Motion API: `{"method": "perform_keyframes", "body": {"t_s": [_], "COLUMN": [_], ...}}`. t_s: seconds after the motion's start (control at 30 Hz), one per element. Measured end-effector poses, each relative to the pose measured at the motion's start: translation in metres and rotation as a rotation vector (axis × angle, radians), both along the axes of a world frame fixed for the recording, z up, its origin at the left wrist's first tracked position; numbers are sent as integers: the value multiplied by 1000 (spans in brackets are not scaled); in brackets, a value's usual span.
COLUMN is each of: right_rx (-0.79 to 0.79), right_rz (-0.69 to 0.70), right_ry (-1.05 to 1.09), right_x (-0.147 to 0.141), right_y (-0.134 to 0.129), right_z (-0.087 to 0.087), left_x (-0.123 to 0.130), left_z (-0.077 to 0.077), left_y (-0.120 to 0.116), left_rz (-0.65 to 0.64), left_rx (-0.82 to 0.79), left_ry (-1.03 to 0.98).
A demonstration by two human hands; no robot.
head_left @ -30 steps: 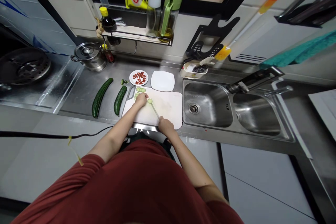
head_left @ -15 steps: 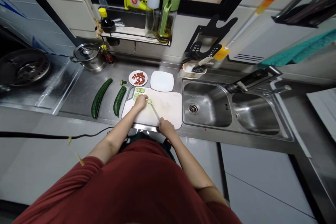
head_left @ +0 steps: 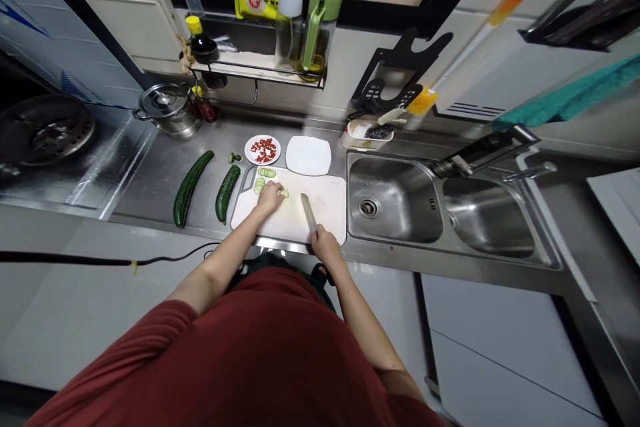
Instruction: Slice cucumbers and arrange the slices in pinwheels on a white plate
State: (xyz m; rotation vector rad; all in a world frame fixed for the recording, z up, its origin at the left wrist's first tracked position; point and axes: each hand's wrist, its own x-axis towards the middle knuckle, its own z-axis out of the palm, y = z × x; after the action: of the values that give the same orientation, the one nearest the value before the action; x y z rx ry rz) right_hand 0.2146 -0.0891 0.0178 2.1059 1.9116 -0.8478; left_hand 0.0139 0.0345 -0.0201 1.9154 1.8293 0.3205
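My right hand (head_left: 325,244) is closed round the handle of a knife (head_left: 309,211), whose blade points away from me over the white cutting board (head_left: 327,200). At the board's left half, my left hand (head_left: 271,198) has its fingers closed on pale green cucumber slices (head_left: 284,193). The knife blade is apart from these slices. Just behind my left hand lie two small groups of cut slices, one of them at the board's far left (head_left: 267,173). Two whole dark green cucumbers rest on the counter to the left, the shorter cucumber (head_left: 228,193) closer to the board.
Behind the board stand a plate of chopped red pieces (head_left: 249,154) and a white square plate (head_left: 309,155). Two small green cucumber ends (head_left: 235,157) lie left of them. The double sink (head_left: 395,193) is at the right, a lidded pot (head_left: 170,113) at the back left.
The knife has moved to the right, away from the slices, together with my right hand. My left hand has shifted slightly right and now covers part of the slices.
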Motion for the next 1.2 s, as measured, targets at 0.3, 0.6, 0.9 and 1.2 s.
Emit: {"method": "perform_keyframes", "body": {"t_s": [0.3,0.6,0.9,1.2], "right_rx": [-14,-15,1,-9], "right_rz": [-9,-6,10,-14], "right_ry": [-6,-10,-8,19], "right_x": [-1,-1,1,2], "right_y": [0,0,1,2], "right_z": [3,-3,-6,-9], "left_x": [2,6,-2,-35], "left_z": [1,8,-6,-23], "left_y": [2,-3,-16,-23], "left_rz": [26,75,222,510], "left_rx": [1,4,-8,70], "left_ry": [-20,-71,-434,-545]}}
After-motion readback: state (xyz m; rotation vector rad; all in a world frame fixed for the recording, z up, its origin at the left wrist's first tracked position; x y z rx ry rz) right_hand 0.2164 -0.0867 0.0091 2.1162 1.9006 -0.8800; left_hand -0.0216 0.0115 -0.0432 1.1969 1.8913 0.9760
